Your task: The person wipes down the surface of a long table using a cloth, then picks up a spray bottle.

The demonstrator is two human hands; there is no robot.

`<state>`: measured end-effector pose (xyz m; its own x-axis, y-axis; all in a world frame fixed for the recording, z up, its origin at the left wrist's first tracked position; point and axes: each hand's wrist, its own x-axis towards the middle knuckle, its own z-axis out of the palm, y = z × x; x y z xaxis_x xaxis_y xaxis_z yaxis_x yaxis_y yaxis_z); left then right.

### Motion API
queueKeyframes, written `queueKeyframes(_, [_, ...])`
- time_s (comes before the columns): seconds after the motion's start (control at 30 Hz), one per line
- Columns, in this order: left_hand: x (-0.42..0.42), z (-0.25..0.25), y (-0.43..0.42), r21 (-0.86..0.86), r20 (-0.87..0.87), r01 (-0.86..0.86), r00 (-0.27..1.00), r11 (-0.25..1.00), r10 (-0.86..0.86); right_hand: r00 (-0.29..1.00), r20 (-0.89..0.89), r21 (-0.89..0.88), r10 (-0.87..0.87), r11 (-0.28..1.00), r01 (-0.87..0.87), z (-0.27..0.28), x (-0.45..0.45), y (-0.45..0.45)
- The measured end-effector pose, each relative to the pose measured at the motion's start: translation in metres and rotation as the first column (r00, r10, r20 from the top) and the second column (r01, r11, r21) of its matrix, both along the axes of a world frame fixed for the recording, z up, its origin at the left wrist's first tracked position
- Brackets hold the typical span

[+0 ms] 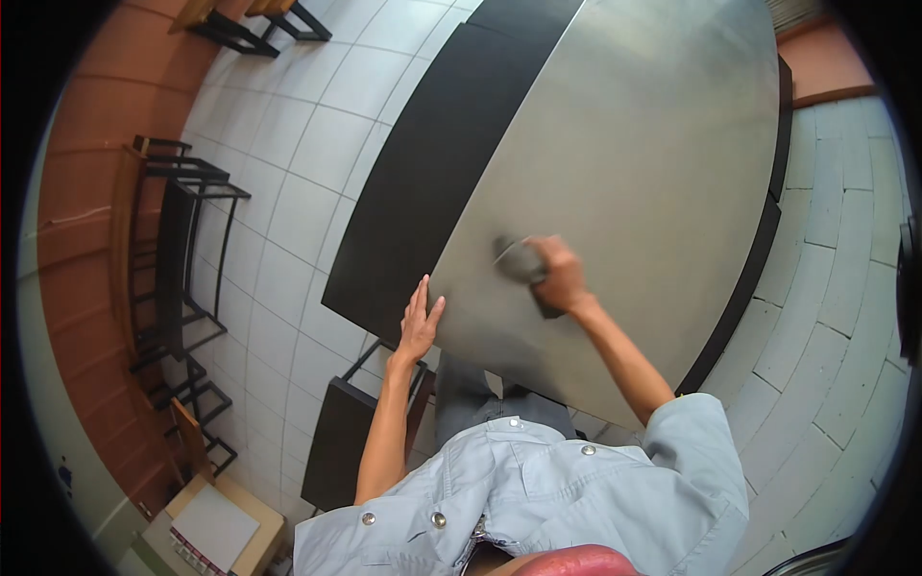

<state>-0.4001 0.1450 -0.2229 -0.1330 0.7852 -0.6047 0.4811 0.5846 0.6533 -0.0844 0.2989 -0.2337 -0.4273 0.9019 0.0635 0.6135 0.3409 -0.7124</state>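
on the smooth grey sheet, laid over a black tabletop, a motion-blurred grey object sits toward the near end, gripped in the right hand. the left hand, open with fingers extended, is at the sheet's left edge. surroundings: white floor tiles, black-framed furniture along an orange wall, pale brick-patterned surface to the right.

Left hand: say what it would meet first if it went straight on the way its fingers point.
Likely the black panel beside the metal sheet; depth leaves unclear whether the left hand would touch it or pass above.
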Motion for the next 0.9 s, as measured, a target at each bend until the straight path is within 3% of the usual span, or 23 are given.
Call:
queueKeyframes(0.03, [0.003,0.009,0.003,-0.027,-0.029,0.007,1.0,1.0,-0.008,0.99,-0.022,0.032,-0.137,0.99,0.138,0.0,0.015,0.017])
queueKeyframes(0.2, [-0.003,-0.005,0.006,0.044,0.0,0.036,0.999,0.998,-0.036,0.884,0.088,0.225,-0.458,0.874,0.431,-0.04,0.037,0.185])
queueKeyframes(0.3, [-0.009,-0.006,0.005,0.04,0.048,0.034,0.998,0.999,-0.036,0.856,-0.017,0.273,-0.517,0.821,0.501,-0.048,-0.018,0.266])
queueKeyframes(0.4, [-0.008,-0.002,0.003,0.019,0.056,0.039,0.998,0.999,-0.04,0.955,-0.134,0.134,-0.265,0.95,0.283,-0.029,-0.084,0.261])
queueKeyframes(0.47, [-0.007,-0.001,0.01,0.026,0.052,0.038,0.998,0.999,-0.039,0.992,-0.122,0.022,0.042,0.999,-0.04,-0.032,-0.114,0.209])
queueKeyframes(0.53, [-0.007,-0.003,0.005,0.027,0.052,0.038,0.998,0.999,-0.039,0.952,0.039,0.21,0.305,0.929,-0.306,-0.022,-0.124,0.128])
queueKeyframes(0.63, [-0.015,-0.012,0.001,0.076,0.172,-0.039,0.985,0.996,0.026,0.852,0.08,0.126,0.517,0.843,-0.523,-0.007,-0.09,0.026])
queueKeyframes(0.7, [-0.017,-0.011,0.0,0.09,0.206,-0.047,0.978,0.995,0.027,0.896,0.04,0.084,0.443,0.892,-0.445,-0.012,-0.046,-0.013])
queueKeyframes(0.77, [-0.017,-0.004,0.003,0.086,0.228,-0.047,0.973,0.995,0.026,0.944,0.17,0.131,0.282,0.943,-0.305,-0.01,0.009,0.0])
queueKeyframes(0.8, [-0.017,-0.004,0.004,0.078,0.244,-0.051,0.969,0.996,0.031,0.973,0.081,0.062,0.217,0.973,-0.223,-0.008,0.035,0.024])
queueKeyframes(0.83, [-0.018,-0.004,0.005,0.071,0.257,-0.053,0.966,0.996,0.033,0.99,0.122,0.146,0.07,0.985,-0.088,-0.013,0.057,0.05])
queueKeyframes(0.9, [-0.02,-0.001,0.004,0.058,0.261,-0.048,0.965,0.997,0.031,0.969,0.03,0.231,-0.246,0.945,0.233,-0.012,0.085,0.107])
